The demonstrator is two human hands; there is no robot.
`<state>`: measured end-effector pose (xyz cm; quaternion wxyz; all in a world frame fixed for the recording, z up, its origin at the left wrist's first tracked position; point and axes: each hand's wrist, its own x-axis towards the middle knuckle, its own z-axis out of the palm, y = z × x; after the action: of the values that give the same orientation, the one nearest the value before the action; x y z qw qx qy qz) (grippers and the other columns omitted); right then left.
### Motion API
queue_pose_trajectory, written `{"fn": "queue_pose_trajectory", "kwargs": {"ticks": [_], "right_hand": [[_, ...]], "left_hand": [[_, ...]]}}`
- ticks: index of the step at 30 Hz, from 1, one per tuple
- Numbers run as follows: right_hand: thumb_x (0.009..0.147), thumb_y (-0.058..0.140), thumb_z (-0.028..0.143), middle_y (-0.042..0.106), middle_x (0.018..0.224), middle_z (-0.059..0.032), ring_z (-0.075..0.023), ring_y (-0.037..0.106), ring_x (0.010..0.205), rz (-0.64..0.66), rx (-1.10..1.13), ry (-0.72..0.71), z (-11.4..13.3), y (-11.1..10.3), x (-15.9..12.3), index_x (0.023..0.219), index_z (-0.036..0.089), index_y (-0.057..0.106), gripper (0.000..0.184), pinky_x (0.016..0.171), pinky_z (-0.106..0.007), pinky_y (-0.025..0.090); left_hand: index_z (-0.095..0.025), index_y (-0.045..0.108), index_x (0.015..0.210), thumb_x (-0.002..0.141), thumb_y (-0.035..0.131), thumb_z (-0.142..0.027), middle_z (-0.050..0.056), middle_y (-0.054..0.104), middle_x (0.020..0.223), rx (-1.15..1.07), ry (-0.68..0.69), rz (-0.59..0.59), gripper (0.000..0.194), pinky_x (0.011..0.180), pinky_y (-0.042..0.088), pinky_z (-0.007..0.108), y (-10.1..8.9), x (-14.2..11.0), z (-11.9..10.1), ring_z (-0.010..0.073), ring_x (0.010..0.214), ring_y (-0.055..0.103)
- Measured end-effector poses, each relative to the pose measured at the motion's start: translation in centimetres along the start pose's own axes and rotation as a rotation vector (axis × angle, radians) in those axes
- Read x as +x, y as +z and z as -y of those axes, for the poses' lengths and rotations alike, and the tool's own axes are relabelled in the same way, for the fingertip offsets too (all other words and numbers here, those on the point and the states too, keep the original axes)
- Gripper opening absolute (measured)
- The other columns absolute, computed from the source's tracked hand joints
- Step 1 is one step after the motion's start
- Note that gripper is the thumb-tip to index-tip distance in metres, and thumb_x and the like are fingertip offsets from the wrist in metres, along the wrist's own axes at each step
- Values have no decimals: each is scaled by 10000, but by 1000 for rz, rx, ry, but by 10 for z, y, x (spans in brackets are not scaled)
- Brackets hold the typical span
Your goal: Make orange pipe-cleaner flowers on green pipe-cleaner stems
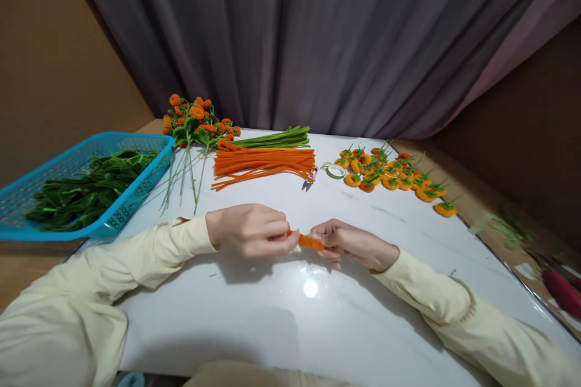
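Note:
Both hands meet over the middle of the white table. My left hand is closed, pinching one end of a short orange pipe cleaner. My right hand is closed on the other end. The piece looks coiled or twisted between the fingertips. Cream sleeves cover both forearms.
A bundle of straight orange pipe cleaners lies behind the hands, with green ones beyond. Finished orange flowers on green stems lie at the back left. A blue basket holds green pieces. Small orange and green blossoms and a tape roll sit right.

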<state>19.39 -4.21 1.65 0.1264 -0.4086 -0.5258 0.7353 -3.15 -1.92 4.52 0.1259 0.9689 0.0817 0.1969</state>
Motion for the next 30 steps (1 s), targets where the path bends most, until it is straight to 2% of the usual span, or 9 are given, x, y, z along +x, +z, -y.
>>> {"fn": "queue_pose_trajectory", "kwargs": {"ticks": [2, 6, 8, 13, 19, 21, 26, 30], "right_hand": [[612, 465, 183, 389, 431, 56, -62, 319, 381, -20, 42, -36, -2, 1, 1, 569, 164, 459, 47, 412, -204, 334], [645, 489, 198, 404, 464, 47, -65, 363, 409, -49, 111, -124, -6, 3, 4, 563, 162, 444, 101, 439, -204, 301], [670, 506, 203, 396, 467, 49, -62, 362, 411, -69, 137, -153, -7, 4, 6, 552, 166, 421, 150, 447, -207, 274], [732, 550, 265, 419, 487, 46, -69, 347, 421, -158, 211, -178, -7, 8, 8, 611, 161, 472, 177, 450, -223, 234], [666, 533, 150, 475, 532, 24, -78, 369, 474, -245, 283, -214, -10, 14, 12, 630, 158, 475, 69, 491, -228, 282], [681, 531, 151, 468, 537, 27, -79, 363, 480, -250, 305, -228, -11, 15, 14, 639, 160, 467, 77, 502, -229, 295], [700, 555, 175, 450, 528, 36, -74, 345, 469, -247, 343, -231, -12, 16, 15, 658, 158, 474, 93, 500, -230, 297], [716, 575, 202, 466, 540, 40, -73, 351, 469, -274, 393, -232, -11, 17, 14, 785, 145, 525, 102, 500, -226, 304]], "left_hand": [[-174, 660, 893, 855, 487, -249, 88, 629, 662, -45, -60, -107, 192, 554, 478, 276, 4, -3, 5, 174, 599, 586], [-154, 595, 985, 862, 518, -229, 101, 691, 840, -208, -284, -432, 163, 707, 505, 280, 13, -2, 8, 170, 751, 652], [-147, 553, 1018, 866, 522, -243, 103, 696, 892, -387, -372, -506, 182, 734, 512, 284, 15, 1, 6, 178, 813, 665], [-158, 473, 1076, 886, 510, -325, 95, 708, 929, -843, -530, -563, 256, 780, 484, 294, 20, 9, 1, 191, 909, 654], [-151, 515, 997, 848, 585, -331, 115, 686, 1028, -1226, -692, -658, 244, 813, 442, 278, 26, 13, 5, 203, 1003, 622], [-142, 536, 969, 846, 593, -312, 117, 682, 1036, -1288, -724, -657, 218, 810, 436, 271, 26, 13, 6, 199, 999, 621], [-135, 551, 975, 851, 590, -299, 106, 686, 1010, -1348, -695, -643, 209, 840, 422, 267, 27, 11, 11, 188, 1014, 612], [-134, 560, 990, 850, 593, -299, 107, 673, 1043, -1394, -710, -646, 219, 886, 410, 279, 32, 10, 14, 180, 1005, 614]]}}
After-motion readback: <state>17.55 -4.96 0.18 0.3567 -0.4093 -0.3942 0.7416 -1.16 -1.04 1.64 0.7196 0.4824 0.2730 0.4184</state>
